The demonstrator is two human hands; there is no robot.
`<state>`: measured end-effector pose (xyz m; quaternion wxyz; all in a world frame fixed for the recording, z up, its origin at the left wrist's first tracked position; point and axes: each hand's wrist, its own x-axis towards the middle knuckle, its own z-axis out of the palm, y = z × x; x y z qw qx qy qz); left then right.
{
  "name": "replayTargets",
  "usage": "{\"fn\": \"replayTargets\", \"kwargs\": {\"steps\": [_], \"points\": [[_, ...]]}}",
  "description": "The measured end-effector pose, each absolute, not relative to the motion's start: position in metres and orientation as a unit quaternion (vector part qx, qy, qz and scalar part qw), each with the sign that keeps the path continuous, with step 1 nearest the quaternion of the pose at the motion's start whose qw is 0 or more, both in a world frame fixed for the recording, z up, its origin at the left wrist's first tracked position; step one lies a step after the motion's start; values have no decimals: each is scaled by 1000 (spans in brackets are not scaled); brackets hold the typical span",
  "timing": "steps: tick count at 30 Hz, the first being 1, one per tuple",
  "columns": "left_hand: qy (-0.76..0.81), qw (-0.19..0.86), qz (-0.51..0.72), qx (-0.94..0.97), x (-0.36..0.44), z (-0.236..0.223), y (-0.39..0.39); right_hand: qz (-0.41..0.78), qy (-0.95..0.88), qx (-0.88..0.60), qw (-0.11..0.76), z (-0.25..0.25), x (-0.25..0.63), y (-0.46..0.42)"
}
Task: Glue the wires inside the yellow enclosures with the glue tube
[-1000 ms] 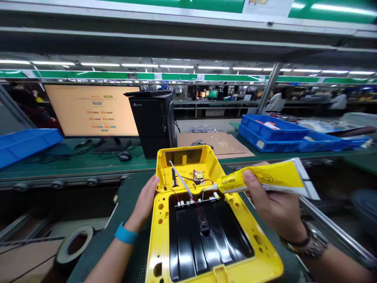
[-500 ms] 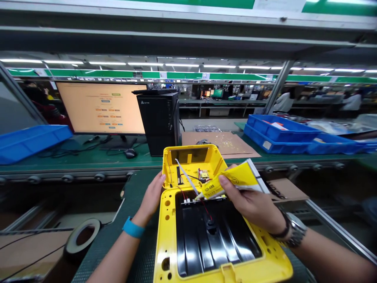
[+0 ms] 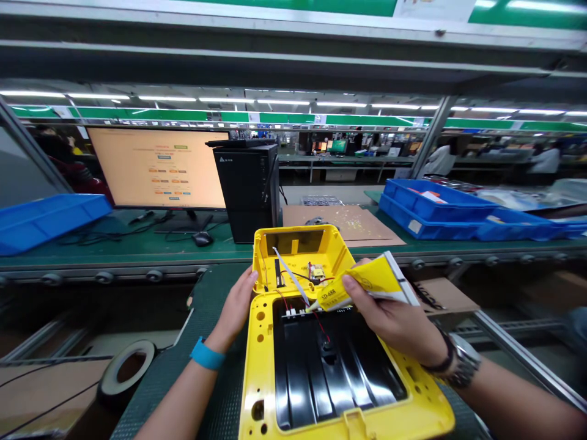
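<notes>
An open yellow plastic housing (image 3: 257, 360) with a black ribbed inner panel (image 3: 334, 366) lies on the dark mat in front of me. Red wires, a white flat strip and a small circuit board (image 3: 315, 272) sit in its far part. My left hand (image 3: 236, 305) rests flat against the housing's left edge, fingers together, a blue band on the wrist. My right hand (image 3: 394, 321) grips a yellow glue tube (image 3: 362, 286) marked SD-688. The tube's nozzle points down at the white connector row (image 3: 296, 313) near the top of the black panel.
A monitor (image 3: 158, 168) and a black computer tower (image 3: 247, 189) stand behind on the green bench. Blue trays (image 3: 435, 211) lie at right, another blue tray (image 3: 46, 220) at left. A cardboard sheet (image 3: 343, 223) sits behind the housing. A tape roll (image 3: 126, 373) lies lower left. People work far off.
My right hand has swung the glue tube from out at the right down and left, so its nozzle now sits at the connector row. The left hand has stayed on the housing.
</notes>
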<state>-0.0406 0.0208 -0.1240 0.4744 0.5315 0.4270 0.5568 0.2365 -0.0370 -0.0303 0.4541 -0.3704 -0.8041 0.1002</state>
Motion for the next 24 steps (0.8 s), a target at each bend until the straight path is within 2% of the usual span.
{"fn": "replayTargets", "kwargs": {"steps": [5, 12, 24], "points": [[415, 513, 554, 508, -40, -124, 20, 60, -820, -363, 439, -30, 238, -38], [411, 507, 554, 517, -40, -126, 22, 22, -830, -341, 440, -21, 235, -45], [452, 448, 555, 536, -42, -124, 23, -50, -908, -272, 315, 3, 229, -49]]}}
